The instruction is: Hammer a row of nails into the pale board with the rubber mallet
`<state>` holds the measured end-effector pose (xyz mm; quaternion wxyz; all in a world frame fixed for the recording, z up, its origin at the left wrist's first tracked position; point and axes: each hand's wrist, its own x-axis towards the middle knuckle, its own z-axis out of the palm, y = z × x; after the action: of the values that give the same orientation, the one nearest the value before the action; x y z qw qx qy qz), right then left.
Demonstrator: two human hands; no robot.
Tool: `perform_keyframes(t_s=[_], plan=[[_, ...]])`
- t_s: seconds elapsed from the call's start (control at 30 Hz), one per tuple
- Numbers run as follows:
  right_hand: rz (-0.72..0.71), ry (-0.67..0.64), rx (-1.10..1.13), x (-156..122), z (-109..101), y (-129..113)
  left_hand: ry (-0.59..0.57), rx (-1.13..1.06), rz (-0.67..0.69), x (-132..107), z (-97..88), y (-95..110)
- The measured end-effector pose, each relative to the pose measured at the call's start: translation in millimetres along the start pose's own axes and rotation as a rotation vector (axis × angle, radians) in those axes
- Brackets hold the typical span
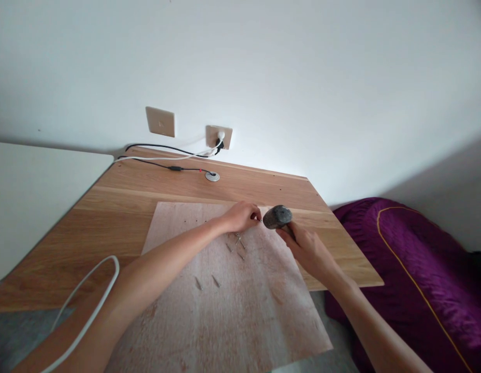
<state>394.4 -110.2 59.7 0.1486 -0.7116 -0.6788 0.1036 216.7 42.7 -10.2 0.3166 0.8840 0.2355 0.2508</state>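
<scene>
Near far edge of board, pinching a mostly hidden nail in left hand with fingertips together; gripping hammer in right hand, closed round handle, with head close beside left hand. Noted loose nails on board, itself atop worktop.

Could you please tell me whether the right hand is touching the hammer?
Touching: the head view shows the right hand gripping the hammer by its handle, just behind the dark head.
</scene>
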Motion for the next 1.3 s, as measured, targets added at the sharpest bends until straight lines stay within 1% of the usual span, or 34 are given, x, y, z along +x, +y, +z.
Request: perform_keyframes(t_s=[0.1, 0.17, 0.27, 0.37, 0.67, 0.77, 1.0, 1.13, 1.3], plan=[[0.005, 0.010, -0.043, 1, 8, 3, -0.021, 0.006, 0.004, -1, -2.4, 1], [0.019, 0.041, -0.048, -1, 14, 5, -0.029, 0.004, -0.001, -1, -3.9, 2], [0.045, 0.069, -0.006, -2, 20, 7, -0.033, 0.007, -0.022, -2, -5.2, 4], [0.066, 0.066, 0.048, -1, 24, 9, -0.040, 0.019, -0.052, -2, -5.6, 6], [0.139, 0.029, 0.177, -2, 21, 2, -0.034, 0.024, -0.056, -1, -4.0, 6], [0.165, 0.016, 0.222, -3, 23, 3, -0.023, 0.020, -0.052, -1, -2.6, 5], [0.185, 0.029, 0.189, -1, 29, 13, -0.011, 0.020, -0.042, -1, -0.4, 3], [0.166, 0.043, 0.170, -1, 29, 13, -0.007, -0.008, -0.032, -1, -1.6, 4], [0.154, 0.048, 0.155, -2, 29, 12, 0.020, -0.051, -0.057, -1, -5.4, 7]])
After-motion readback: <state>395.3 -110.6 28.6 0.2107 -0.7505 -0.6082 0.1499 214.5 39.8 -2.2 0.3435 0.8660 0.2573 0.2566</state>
